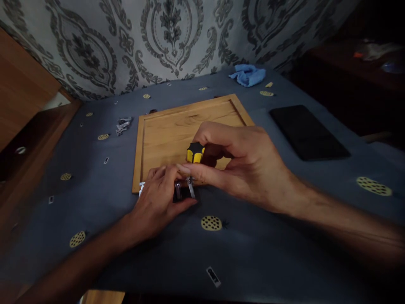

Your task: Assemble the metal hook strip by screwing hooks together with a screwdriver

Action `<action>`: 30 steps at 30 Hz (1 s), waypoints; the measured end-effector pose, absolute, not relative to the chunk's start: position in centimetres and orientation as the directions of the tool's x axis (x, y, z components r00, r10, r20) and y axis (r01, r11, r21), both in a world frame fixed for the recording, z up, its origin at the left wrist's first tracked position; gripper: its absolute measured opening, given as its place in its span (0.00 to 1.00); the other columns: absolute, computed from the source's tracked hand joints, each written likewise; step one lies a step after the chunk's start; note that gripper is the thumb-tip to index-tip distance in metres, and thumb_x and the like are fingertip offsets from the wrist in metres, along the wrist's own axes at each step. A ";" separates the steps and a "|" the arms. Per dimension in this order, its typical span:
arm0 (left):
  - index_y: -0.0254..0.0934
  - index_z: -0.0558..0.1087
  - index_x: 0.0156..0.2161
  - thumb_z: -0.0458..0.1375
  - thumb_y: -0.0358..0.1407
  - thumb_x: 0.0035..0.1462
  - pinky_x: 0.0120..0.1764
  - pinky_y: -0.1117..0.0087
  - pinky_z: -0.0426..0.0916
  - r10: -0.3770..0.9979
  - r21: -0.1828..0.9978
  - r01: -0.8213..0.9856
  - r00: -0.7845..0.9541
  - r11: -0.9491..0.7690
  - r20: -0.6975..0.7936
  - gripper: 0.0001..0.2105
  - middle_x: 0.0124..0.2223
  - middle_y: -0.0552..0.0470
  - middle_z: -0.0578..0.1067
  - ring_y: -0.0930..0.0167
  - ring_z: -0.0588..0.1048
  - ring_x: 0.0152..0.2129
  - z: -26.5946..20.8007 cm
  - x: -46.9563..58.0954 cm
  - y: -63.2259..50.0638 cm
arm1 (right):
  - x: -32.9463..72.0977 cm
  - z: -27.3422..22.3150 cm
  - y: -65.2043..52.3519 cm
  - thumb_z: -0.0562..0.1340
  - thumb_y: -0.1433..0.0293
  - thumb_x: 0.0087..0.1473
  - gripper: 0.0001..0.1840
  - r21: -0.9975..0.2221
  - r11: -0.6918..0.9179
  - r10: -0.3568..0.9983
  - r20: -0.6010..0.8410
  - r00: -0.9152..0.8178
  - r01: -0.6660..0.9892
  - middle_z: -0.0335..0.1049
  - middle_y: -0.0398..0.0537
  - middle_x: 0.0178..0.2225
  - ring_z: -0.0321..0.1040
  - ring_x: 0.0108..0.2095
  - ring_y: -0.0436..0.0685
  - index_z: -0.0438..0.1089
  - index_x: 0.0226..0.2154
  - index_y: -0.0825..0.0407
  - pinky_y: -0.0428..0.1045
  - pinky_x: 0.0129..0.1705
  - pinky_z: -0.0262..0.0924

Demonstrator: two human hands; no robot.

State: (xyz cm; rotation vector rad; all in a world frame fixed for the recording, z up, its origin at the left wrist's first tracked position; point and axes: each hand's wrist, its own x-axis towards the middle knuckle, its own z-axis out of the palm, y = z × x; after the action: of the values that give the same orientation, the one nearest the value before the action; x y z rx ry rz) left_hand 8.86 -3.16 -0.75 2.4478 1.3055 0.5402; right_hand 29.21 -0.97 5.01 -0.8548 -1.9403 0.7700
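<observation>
A shallow wooden box or framed panel [186, 131] lies on the cloth-covered table before me. My right hand [245, 162] pinches the black-and-yellow handle of a screwdriver [195, 153], held upright over the near edge of the wood; its tip is hidden by fingers. Curled over that same edge, my left hand [160, 188] has its fingers and thumb around a small metal fitting [178, 191], perhaps a hinge or latch. A shiny metal arm [191, 188] shows beside it, under the screwdriver. Another metal fitting [141, 188] sits at the near left corner.
Several loose metal fittings [123, 125] lie left of the wood. A black phone or tablet [308, 132] rests to the right, and a crumpled blue cloth [248, 75] is at the back. Patterned fabric [172, 33] hangs behind the table; wooden furniture [28, 84] borders the left.
</observation>
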 end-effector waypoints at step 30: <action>0.43 0.65 0.49 0.69 0.35 0.56 0.47 0.56 0.70 0.826 0.426 0.710 0.515 -0.560 0.228 0.20 0.47 0.51 0.77 0.59 0.77 0.45 -1.1 8.7 -3.2 | 29.6 6.2 -1.2 0.70 0.71 0.54 0.11 -0.897 0.416 0.844 0.321 -0.430 0.147 0.68 0.35 0.25 0.64 0.20 0.44 0.67 0.28 0.51 0.44 0.19 0.57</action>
State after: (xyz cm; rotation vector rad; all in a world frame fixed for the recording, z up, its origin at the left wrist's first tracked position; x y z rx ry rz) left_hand 8.74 -3.23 -1.14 2.4804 1.2914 0.5948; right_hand 29.58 -1.18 6.20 -0.8502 -1.8428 1.0593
